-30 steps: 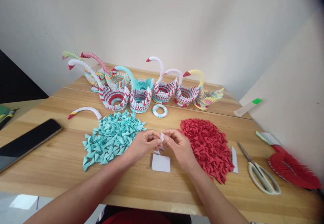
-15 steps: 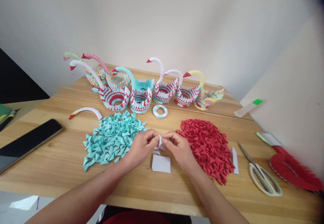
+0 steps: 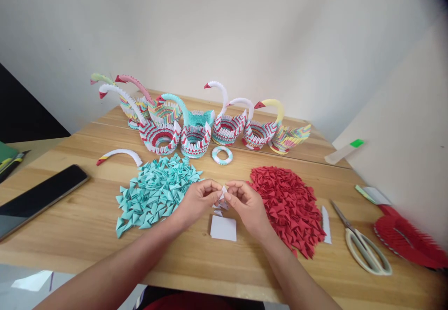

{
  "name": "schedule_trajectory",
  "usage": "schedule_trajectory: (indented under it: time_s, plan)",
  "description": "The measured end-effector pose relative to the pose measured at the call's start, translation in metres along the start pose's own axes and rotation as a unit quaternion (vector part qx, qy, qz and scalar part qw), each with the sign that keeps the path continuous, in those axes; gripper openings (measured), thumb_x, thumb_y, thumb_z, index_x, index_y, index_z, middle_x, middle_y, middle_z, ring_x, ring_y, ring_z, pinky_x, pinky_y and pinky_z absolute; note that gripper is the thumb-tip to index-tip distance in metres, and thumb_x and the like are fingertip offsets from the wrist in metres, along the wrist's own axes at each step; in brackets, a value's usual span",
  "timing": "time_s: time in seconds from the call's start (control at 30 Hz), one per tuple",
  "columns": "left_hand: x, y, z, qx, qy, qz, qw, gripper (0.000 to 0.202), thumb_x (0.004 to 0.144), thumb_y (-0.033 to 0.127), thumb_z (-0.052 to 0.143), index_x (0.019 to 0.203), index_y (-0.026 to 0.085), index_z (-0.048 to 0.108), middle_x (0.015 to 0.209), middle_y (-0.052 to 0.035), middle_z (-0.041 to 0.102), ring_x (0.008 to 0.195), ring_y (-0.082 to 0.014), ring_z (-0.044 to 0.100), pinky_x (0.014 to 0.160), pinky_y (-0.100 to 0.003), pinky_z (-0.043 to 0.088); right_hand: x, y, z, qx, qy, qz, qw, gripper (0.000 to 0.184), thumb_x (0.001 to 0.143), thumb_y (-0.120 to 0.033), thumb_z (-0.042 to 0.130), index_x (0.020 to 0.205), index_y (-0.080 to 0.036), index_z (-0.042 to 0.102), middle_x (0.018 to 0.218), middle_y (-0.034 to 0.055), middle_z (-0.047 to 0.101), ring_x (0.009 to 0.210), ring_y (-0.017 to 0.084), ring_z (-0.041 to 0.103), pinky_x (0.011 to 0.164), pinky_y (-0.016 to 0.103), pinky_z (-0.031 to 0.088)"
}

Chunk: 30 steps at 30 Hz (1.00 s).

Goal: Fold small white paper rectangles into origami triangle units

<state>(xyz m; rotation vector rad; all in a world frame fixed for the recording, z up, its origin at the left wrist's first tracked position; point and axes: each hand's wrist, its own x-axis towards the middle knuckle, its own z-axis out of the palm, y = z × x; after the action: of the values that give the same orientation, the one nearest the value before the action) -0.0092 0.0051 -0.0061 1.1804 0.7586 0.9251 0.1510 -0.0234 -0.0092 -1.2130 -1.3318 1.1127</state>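
One paper [image 3: 223, 191], new angle — two hands [image 3: 196, 201] [image 3: 247, 203]

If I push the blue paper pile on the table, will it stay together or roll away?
The blue paper pile would probably spread apart, since its folded pieces lie loosely heaped. Each piece is likely light, being small and made of paper. They'd probably slide rather than roll, because they have flat sides and pointed corners.

Head camera: above the wooden surface [image 3: 210, 263], looking forward and down
Near edge: close below, crossing the bottom of the view
Far edge: well off, backed by the wall [image 3: 224, 30]
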Motion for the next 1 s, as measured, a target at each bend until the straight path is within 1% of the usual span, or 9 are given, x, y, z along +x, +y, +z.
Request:
schedule_trajectory:
  time_s: [0.13, 0.23, 0.4, 0.47, 0.6, 0.7, 0.77, 0.9, 1.0]
  plan:
    - [0.0010, -0.0009, -0.0016, 0.008, -0.001, -0.012, 1.000, 0.026, 0.074, 0.037, 0.067, 0.081, 0.013, 0.066, 0.066, -0.0020, 0.065, 0.059, -0.0117, 0.056, 0.058, -0.023, 0.042, 0.0006, -0.0011, -0.0006, -0.004, 0.006, -0.009, 1.000, 0.022, 0.078, -0.032, 0.067, 0.096, -0.020, 0.061, 0.069, -0.0028, 0.060, 0.062, 0.012, 0.057, 0.059, 0.025, 0.046]
    - [0.0015, -0.0022, -0.0019, 0.033, 0.007, -0.016, 0.999, 0.022, 0.074, 0.035, 0.065, 0.076, 0.013, 0.066, 0.064, -0.0016, 0.065, 0.056, -0.0113, 0.054, 0.056, -0.022, 0.041, 0.0003, -0.0011, -0.0007, -0.014, 0.007, -0.006, 1.000, 0.022, 0.078, -0.033, 0.067, 0.094, -0.019, 0.063, 0.069, -0.0015, 0.062, 0.064, 0.014, 0.059, 0.060, 0.026, 0.047]
    - [-0.0018, -0.0003, -0.0004, 0.091, 0.022, 0.023, 0.995, 0.014, 0.076, 0.029, 0.061, 0.074, 0.015, 0.064, 0.067, -0.0007, 0.066, 0.062, -0.0133, 0.059, 0.061, -0.023, 0.044, -0.0014, -0.0016, -0.0004, -0.034, -0.008, 0.011, 0.999, 0.022, 0.079, -0.035, 0.067, 0.093, -0.018, 0.067, 0.075, 0.0018, 0.067, 0.069, 0.016, 0.063, 0.064, 0.028, 0.050]
    - [-0.0025, 0.0018, -0.0009, 0.105, 0.022, 0.032, 0.994, 0.017, 0.077, 0.031, 0.060, 0.073, 0.015, 0.064, 0.068, -0.0013, 0.066, 0.063, -0.0134, 0.059, 0.062, -0.023, 0.044, -0.0016, -0.0031, -0.0002, -0.030, -0.007, 0.009, 0.999, 0.023, 0.079, -0.036, 0.066, 0.093, -0.018, 0.067, 0.076, 0.0021, 0.068, 0.070, 0.017, 0.064, 0.065, 0.028, 0.051]
    - [-0.0009, 0.0040, -0.0033, 0.045, -0.002, -0.004, 0.999, 0.031, 0.082, 0.044, 0.058, 0.076, 0.014, 0.063, 0.064, -0.0021, 0.065, 0.059, -0.0130, 0.058, 0.059, -0.023, 0.043, -0.0006, -0.0047, -0.0007, -0.022, 0.017, -0.007, 1.000, 0.022, 0.080, -0.037, 0.065, 0.093, -0.019, 0.067, 0.074, 0.0017, 0.068, 0.068, 0.017, 0.065, 0.062, 0.027, 0.052]
    - [0.0006, 0.0027, -0.0025, 0.016, -0.018, -0.040, 0.999, 0.034, 0.073, 0.044, 0.069, 0.084, 0.013, 0.064, 0.070, -0.0042, 0.069, 0.059, -0.0131, 0.059, 0.059, -0.024, 0.044, 0.0007, -0.0027, -0.0020, -0.045, 0.033, -0.014, 0.998, 0.022, 0.080, -0.036, 0.065, 0.093, -0.019, 0.068, 0.077, 0.0029, 0.069, 0.070, 0.017, 0.064, 0.063, 0.027, 0.051]
    - [0.0010, 0.0009, -0.0009, 0.011, -0.013, -0.045, 0.999, 0.033, 0.069, 0.042, 0.073, 0.079, 0.013, 0.063, 0.070, -0.0054, 0.069, 0.057, -0.0130, 0.059, 0.060, -0.025, 0.045, 0.0011, -0.0008, -0.0026, -0.057, 0.028, -0.013, 0.998, 0.021, 0.080, -0.036, 0.065, 0.092, -0.019, 0.069, 0.079, 0.0032, 0.070, 0.071, 0.016, 0.064, 0.065, 0.027, 0.051]
    - [0.0009, -0.0010, 0.0009, 0.025, 0.014, -0.026, 0.999, 0.029, 0.069, 0.041, 0.072, 0.070, 0.013, 0.062, 0.064, -0.0032, 0.067, 0.053, -0.0113, 0.056, 0.057, -0.023, 0.044, 0.0000, 0.0015, -0.0024, -0.081, 0.016, -0.016, 0.996, 0.020, 0.081, -0.036, 0.064, 0.091, -0.019, 0.069, 0.081, 0.0031, 0.070, 0.070, 0.016, 0.063, 0.064, 0.026, 0.050]
    - [0.0005, 0.0005, -0.0003, 0.027, 0.020, -0.029, 0.999, 0.029, 0.069, 0.040, 0.073, 0.068, 0.013, 0.062, 0.061, -0.0020, 0.065, 0.051, -0.0103, 0.054, 0.055, -0.022, 0.043, -0.0017, 0.0006, -0.0027, -0.125, 0.022, -0.056, 0.990, 0.016, 0.084, -0.032, 0.062, 0.094, -0.020, 0.067, 0.082, 0.0031, 0.068, 0.073, 0.016, 0.063, 0.064, 0.026, 0.050]
